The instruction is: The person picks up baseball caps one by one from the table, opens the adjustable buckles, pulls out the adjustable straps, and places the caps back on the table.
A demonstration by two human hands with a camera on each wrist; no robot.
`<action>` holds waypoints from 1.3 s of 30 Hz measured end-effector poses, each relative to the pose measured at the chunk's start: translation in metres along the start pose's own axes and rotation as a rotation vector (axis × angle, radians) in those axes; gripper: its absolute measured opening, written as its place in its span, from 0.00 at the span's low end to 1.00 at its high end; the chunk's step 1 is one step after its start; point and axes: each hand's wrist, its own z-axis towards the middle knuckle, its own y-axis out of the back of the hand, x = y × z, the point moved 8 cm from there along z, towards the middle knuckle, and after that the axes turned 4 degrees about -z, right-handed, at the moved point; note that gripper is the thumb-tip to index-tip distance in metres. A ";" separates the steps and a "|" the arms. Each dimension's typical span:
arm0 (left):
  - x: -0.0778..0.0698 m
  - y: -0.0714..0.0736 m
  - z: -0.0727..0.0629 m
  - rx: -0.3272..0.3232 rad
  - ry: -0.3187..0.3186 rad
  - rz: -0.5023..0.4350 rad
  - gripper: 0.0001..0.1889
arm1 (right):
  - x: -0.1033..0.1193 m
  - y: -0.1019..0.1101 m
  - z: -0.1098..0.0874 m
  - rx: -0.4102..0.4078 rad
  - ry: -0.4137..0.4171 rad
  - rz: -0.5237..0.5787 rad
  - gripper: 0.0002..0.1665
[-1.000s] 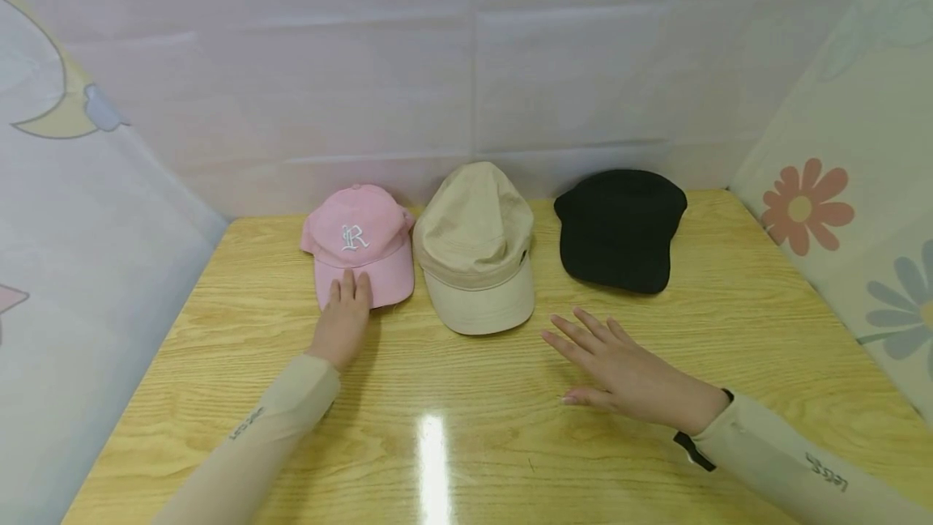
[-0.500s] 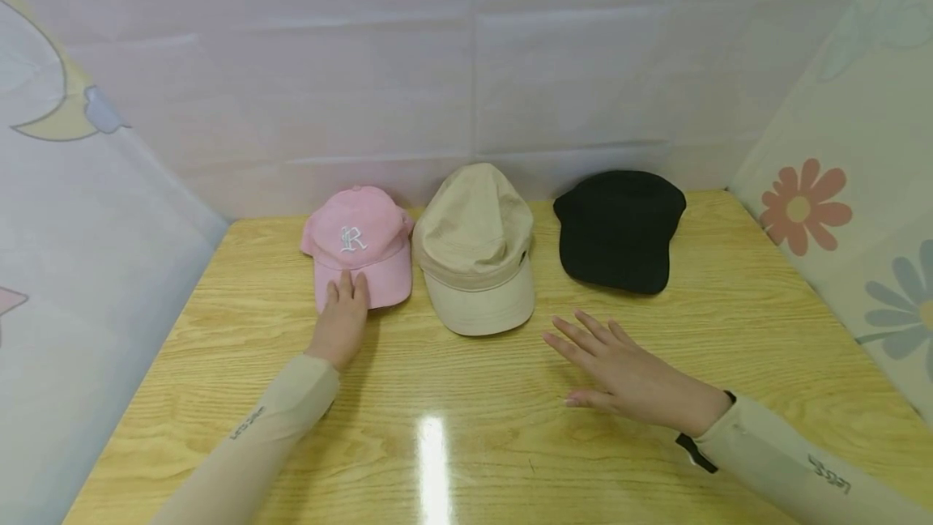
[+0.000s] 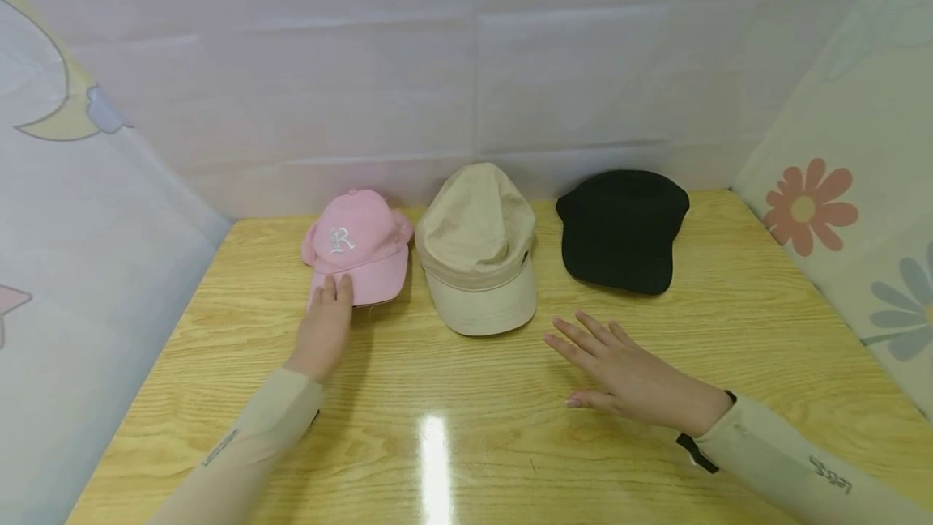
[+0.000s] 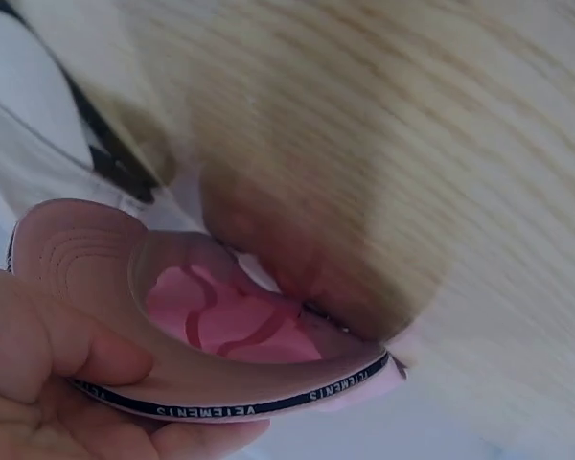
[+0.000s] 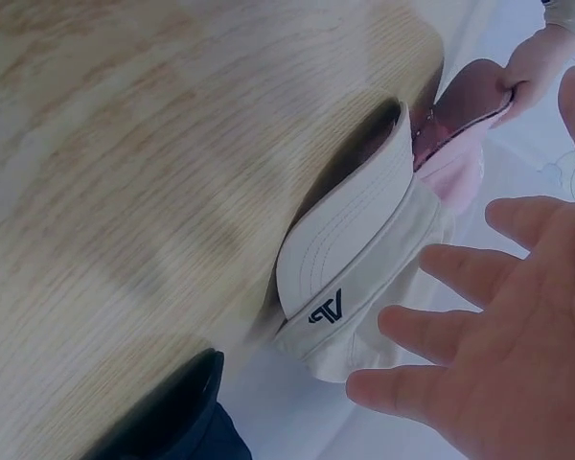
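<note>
The pink cap [image 3: 357, 225] and left hand [image 3: 324, 335] have shifted slightly toward the left edge of the surface [image 3: 481, 395], tilting the cap. The pink cap is at the far edge, near the far left corner. Assessed status: grip established; lift apparently only begun. The beige cap [image 3: 477, 221], mid far edge, and black cap [image 3: 619, 233], toward the far right corner, are untouched. Left hand: pinches the brim [image 4: 86, 249], thumb [image 4: 105, 355] underneath. Right hand [image 3: 627, 371]: spread, holding nothing.

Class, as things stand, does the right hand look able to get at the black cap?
Likely yes: the right hand holds nothing, the black cap lies just beyond it, and only bare tabletop shows between them.
</note>
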 end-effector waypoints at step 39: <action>0.012 0.072 -0.057 -0.507 0.184 -0.687 0.16 | 0.001 -0.005 0.005 0.006 0.016 0.007 0.43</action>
